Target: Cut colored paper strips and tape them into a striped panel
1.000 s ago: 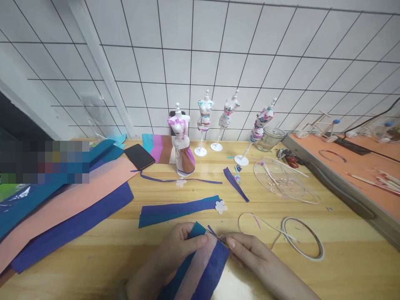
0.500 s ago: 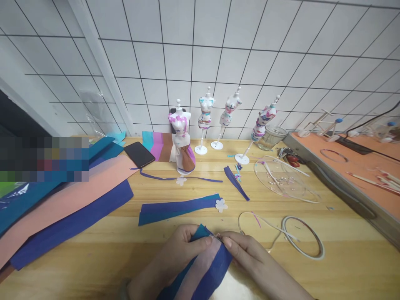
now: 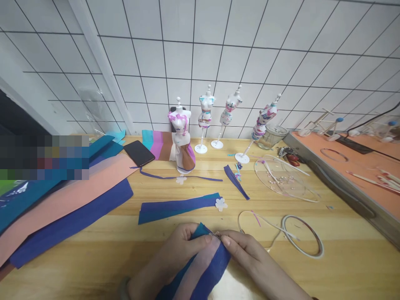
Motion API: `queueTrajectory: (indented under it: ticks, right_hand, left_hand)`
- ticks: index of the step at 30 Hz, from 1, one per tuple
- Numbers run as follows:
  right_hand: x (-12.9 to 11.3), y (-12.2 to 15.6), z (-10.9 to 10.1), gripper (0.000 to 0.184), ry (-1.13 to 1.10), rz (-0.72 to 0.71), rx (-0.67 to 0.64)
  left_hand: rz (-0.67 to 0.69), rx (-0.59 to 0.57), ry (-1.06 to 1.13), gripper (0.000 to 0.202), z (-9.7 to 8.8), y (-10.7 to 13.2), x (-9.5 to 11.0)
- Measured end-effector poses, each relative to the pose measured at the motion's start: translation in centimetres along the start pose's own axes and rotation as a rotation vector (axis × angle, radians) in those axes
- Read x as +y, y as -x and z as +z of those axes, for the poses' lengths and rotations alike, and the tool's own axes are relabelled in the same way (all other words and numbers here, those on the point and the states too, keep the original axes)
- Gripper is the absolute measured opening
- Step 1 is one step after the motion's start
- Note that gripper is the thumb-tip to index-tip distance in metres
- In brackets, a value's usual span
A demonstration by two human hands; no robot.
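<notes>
In the head view a striped piece of fabric (image 3: 203, 266), teal, pale pink and dark blue, hangs between my hands at the front of the table. My left hand (image 3: 187, 254) pinches its upper edge on the teal side, thumb on top. At the blue side's upper corner, the thumb and fingers of my right hand (image 3: 245, 250) are closed on the cloth. Small, thin bits show at the edge between my fingertips, too small to make out. Just beyond lie a folded blue and teal strip (image 3: 179, 207) and a white flower cutout (image 3: 221, 204).
Several small dress-form mannequins stand along the wall, the nearest mannequin (image 3: 180, 125) wearing brown cloth. A phone (image 3: 139, 153) and fabric sheets (image 3: 93, 198) lie left. A clear dish (image 3: 284, 179) of small beads, a glass jar (image 3: 271, 136) and a ring of cord (image 3: 318, 243) are right.
Both hands keep their pinch on the striped fabric's upper edge, with only a tiny shift of the fingers. The objects on the table stay in place.
</notes>
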State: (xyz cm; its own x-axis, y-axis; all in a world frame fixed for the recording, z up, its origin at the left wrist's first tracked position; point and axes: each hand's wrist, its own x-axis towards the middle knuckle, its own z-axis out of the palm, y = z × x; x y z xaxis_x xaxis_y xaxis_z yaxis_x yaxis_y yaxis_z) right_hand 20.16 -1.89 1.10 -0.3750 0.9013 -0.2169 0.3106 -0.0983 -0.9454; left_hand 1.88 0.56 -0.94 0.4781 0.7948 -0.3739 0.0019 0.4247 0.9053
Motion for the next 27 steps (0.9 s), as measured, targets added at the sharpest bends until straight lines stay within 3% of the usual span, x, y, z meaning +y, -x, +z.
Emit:
queueTrajectory:
  ticks: [27]
  right_hand:
    - [0.95, -0.45, 0.32, 0.041, -0.056, 0.005, 0.013]
  left_hand:
    - [-0.034, -0.008, 0.032, 0.032, -0.07, 0.07, 0.23]
